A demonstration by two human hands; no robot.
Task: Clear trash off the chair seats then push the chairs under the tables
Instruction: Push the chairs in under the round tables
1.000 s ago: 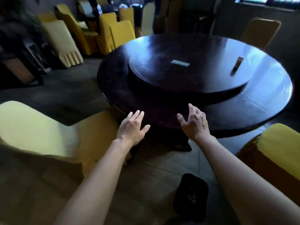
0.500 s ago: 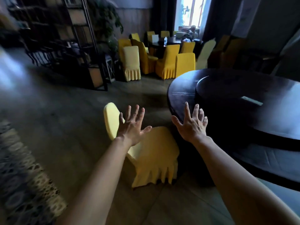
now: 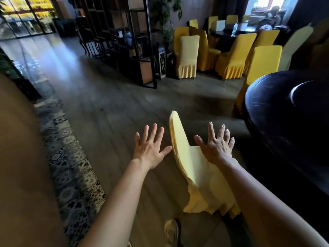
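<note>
Head view shows both arms stretched forward, palms down and empty. The left hand has its fingers spread wide, with its thumb tip just beside the outer edge of a chair backrest. The right hand is also splayed, hovering over the seat side of the same chair; whether it touches the fabric cannot be told.

Between the two hands stands the chair with a pale yellow slipcover, seen nearly edge-on, its skirt hanging loose to the wooden floor. Past the right hand, close by, curves the edge of a dark round table. The visible bit of seat shows no trash, though most of it is hidden by the right forearm.

By the look of it, the cover is soft and loose, so it would likely bunch or slide if only the cloth were pinched. The stiff frame beneath is the sounder hold: both hands on the top rail of the backrest. A dining chair of this kind should slide across smooth boards with moderate effort, and the skirt may drag or catch under a leg.

Farther beyond both hands stand more yellow-covered chairs.
</note>
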